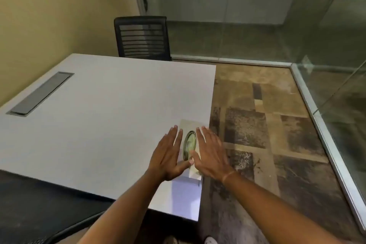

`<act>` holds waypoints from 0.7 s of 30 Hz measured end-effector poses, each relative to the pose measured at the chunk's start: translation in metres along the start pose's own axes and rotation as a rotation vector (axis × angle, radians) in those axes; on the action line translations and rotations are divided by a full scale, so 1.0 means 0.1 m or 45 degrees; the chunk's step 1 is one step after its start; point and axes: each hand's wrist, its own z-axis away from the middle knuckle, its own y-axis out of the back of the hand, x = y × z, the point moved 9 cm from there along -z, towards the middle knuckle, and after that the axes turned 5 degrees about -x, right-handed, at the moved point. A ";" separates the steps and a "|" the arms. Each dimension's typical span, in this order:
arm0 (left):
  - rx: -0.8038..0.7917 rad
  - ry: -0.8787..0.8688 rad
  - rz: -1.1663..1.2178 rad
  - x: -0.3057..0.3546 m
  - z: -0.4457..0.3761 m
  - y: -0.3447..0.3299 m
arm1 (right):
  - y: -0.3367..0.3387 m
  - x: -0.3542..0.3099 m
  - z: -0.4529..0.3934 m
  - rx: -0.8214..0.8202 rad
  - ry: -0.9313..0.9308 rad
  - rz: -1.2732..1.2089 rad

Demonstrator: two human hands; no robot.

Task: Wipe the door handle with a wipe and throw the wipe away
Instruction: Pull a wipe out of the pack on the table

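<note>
A flat pack of wipes [187, 125] with an oval greenish lid [189, 144] lies near the right edge of the white table [111, 117]. My left hand [168, 156] hovers just left of the lid, palm down, fingers spread. My right hand [210, 152] hovers over the pack's right side, fingers spread too. The two thumbs nearly meet at the lid's near end. Neither hand holds anything. No door handle shows in this view.
A black mesh chair [142, 37] stands at the table's far side. A grey cable hatch [41, 94] is set into the tabletop at the left. Glass walls with a metal floor rail [316, 109] bound the patterned carpet on the right. A dark chair [29, 208] is at my near left.
</note>
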 end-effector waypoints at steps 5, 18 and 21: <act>-0.097 -0.030 -0.062 -0.18 -0.12 -0.31 | -0.23 0.04 -0.21 -0.049 -0.075 0.001; -0.201 -0.154 -0.027 -0.33 -0.44 -0.76 | -0.56 0.09 -0.67 -0.087 -0.399 0.162; -0.185 -0.164 -0.008 -0.33 -0.45 -0.76 | -0.59 0.08 -0.69 -0.122 -0.424 0.203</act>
